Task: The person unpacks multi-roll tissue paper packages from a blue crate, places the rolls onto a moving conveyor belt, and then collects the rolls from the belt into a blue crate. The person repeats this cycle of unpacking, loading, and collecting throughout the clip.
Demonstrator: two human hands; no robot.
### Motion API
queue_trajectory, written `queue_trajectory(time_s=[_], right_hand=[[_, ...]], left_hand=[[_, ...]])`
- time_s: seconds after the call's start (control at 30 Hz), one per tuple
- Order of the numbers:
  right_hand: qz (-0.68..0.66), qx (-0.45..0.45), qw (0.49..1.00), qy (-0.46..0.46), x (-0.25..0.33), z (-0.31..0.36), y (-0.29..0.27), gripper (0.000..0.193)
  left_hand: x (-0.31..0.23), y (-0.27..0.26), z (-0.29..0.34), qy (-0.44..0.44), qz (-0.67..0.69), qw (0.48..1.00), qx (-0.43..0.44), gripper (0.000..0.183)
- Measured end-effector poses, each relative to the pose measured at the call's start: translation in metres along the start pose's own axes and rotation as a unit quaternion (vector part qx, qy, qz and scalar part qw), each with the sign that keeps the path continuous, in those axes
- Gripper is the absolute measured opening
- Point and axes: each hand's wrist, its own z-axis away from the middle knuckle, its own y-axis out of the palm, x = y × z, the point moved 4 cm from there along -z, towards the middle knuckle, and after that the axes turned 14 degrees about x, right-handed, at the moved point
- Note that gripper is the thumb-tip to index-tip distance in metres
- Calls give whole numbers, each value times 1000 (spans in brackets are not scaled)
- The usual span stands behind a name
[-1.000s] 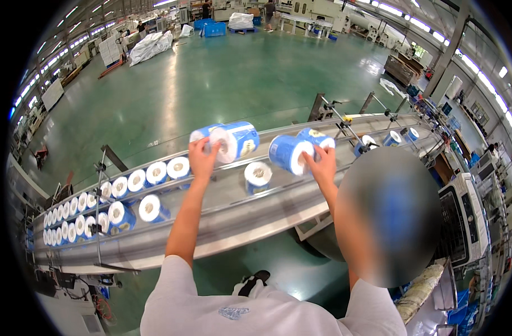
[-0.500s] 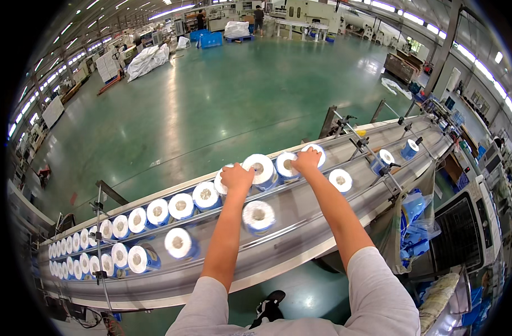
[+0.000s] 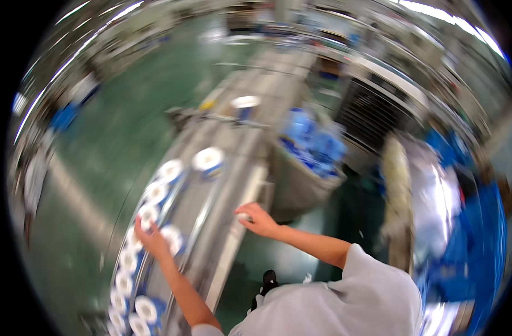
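Observation:
My left hand (image 3: 152,239) reaches over the far lane of the conveyor (image 3: 228,134), its fingers apart against the top of a white paper roll (image 3: 148,214) in blue wrapping. Just to the right of that hand, another roll (image 3: 172,239) stands in the near lane. My right hand (image 3: 260,220) hovers by the conveyor's near edge. Its fingers are curled around a small whitish piece, too blurred to name. Farther up the belt stand a single roll (image 3: 209,160) and another one (image 3: 245,105) beyond it.
Metal guide rails (image 3: 203,215) run along the belt. To the right stands a large sack (image 3: 303,187) with blue plastic film (image 3: 315,143) in it, beside a dark slatted machine (image 3: 373,106). Crumpled clear and blue plastic (image 3: 463,241) lies at far right. Green floor (image 3: 127,117) stretches left.
The view has swung to the right and blurred. My right hand has left the rolls and come back to the near edge, now with a small whitish piece. My left hand stays over the rolls.

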Motion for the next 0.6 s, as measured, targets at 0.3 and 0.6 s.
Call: queue_trajectory(time_s=[0.3, 0.6], right_hand=[[171, -419, 789, 415, -28, 502, -173, 16], [366, -528, 234, 730, 120, 1040, -150, 43]], left_hand=[[-156, 210, 300, 34, 341, 746, 571, 28], [-370, 262, 492, 257, 234, 559, 753, 26]])
